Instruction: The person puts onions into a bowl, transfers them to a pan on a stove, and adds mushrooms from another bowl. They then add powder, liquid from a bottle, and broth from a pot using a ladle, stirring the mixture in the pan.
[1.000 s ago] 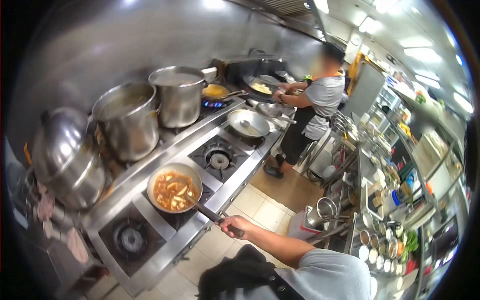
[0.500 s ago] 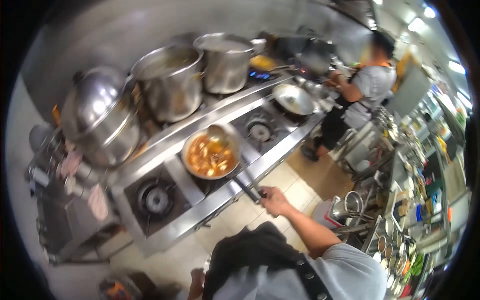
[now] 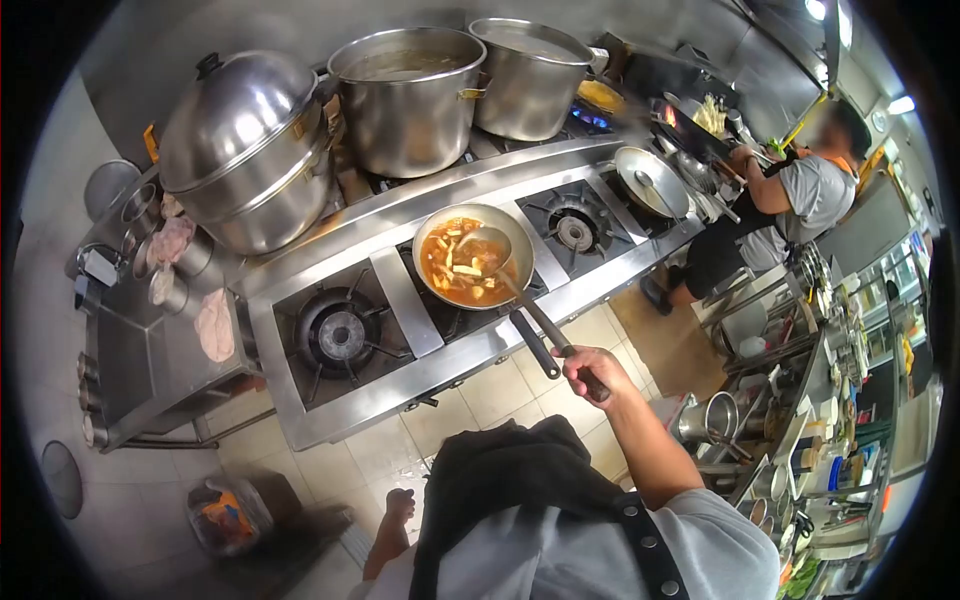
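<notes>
As the ladle [image 3: 487,243] has dipped into the pan [image 3: 470,262], our right hand [image 3: 588,370] grips its handle; left hand [image 3: 400,500] hangs empty.

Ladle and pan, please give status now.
Right hand grips ladle, bowl over pan of orange stew. Left hand low, empty. Pan handle beside ladle; co-worker apart.

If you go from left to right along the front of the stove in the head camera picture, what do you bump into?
Empty burner → frying pan of orange stew with the ladle that the right hand holds → another empty burner → empty pan → a co-worker cooking.
</notes>
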